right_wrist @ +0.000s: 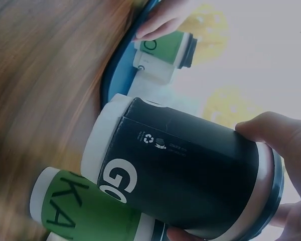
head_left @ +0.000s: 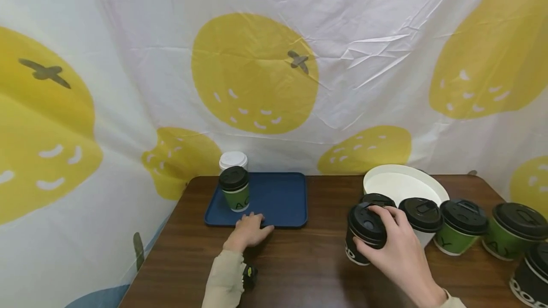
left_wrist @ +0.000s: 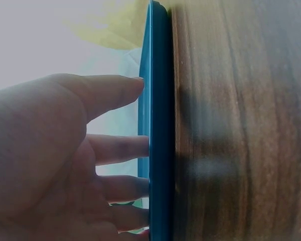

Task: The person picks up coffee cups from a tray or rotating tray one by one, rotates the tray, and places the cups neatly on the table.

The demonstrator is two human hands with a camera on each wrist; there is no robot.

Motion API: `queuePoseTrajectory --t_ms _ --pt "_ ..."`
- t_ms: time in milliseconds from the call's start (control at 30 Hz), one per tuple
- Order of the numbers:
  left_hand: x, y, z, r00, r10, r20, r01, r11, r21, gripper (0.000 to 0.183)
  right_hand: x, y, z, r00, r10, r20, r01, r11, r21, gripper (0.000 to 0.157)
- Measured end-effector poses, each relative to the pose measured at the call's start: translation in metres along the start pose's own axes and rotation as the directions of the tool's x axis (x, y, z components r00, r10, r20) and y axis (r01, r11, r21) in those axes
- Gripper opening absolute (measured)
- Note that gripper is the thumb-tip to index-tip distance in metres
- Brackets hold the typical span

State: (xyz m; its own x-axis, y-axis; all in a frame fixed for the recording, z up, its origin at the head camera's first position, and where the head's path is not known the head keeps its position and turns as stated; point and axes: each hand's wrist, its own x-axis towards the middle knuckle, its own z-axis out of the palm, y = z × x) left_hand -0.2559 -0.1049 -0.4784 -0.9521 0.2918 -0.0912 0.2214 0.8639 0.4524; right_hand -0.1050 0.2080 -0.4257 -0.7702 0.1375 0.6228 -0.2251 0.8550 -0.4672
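Note:
My right hand (head_left: 400, 251) grips a black paper coffee cup (head_left: 357, 239) with a black lid, fingers and thumb around its upper part. In the right wrist view this cup (right_wrist: 185, 165) shows white "GO" lettering and leans over the wood. My left hand (head_left: 248, 232) rests its straight fingers at the near edge of a blue tray (head_left: 278, 198). From the left wrist the fingertips reach over the tray's rim (left_wrist: 160, 125). On the tray's left side stand a green cup (head_left: 236, 196) with a black lid and, behind it, a white cup (head_left: 233, 159) with a white lid.
Right of the held cup, a row holds a white cup (head_left: 421, 220) with a black lid, two green cups and a black cup (head_left: 531, 274) at the edge. Another dark-lidded cup (head_left: 376, 198) stands behind it. A round white tray (head_left: 398, 182) lies at the back right.

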Motion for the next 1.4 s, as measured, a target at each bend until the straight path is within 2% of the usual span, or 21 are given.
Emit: queuePoseTrajectory --t_ms 233,667,767,967,1233,1400 --pt "0.001 0.001 -0.004 1.0 0.017 -0.02 -0.016 1.0 0.014 0.053 -0.004 0.007 -0.014 0.999 0.04 -0.001 -0.04 0.999 -0.019 0.067" --pt "0.001 0.001 -0.005 1.0 0.017 -0.02 -0.017 1.0 0.024 0.054 -0.015 0.028 -0.039 0.989 0.143 0.038 -0.141 0.988 -0.057 0.07" --pt "0.003 -0.001 -0.003 1.0 0.018 -0.018 -0.018 1.0 0.024 0.054 -0.017 0.036 -0.046 0.979 0.194 0.062 -0.189 0.978 -0.085 0.071" --pt "0.001 -0.002 -0.002 1.0 0.012 -0.019 -0.012 1.0 0.012 0.055 -0.019 0.054 -0.055 0.942 0.31 0.129 -0.291 0.945 -0.149 0.075" --pt "0.001 -0.002 0.002 1.0 0.014 -0.013 -0.014 1.0 0.004 0.055 -0.025 0.074 -0.061 0.898 0.42 0.128 -0.386 0.894 -0.227 0.08" --pt "0.0 -0.003 0.003 1.0 0.014 -0.023 -0.014 1.0 0.004 0.055 -0.027 0.089 -0.064 0.892 0.442 0.098 -0.405 0.875 -0.264 0.079"
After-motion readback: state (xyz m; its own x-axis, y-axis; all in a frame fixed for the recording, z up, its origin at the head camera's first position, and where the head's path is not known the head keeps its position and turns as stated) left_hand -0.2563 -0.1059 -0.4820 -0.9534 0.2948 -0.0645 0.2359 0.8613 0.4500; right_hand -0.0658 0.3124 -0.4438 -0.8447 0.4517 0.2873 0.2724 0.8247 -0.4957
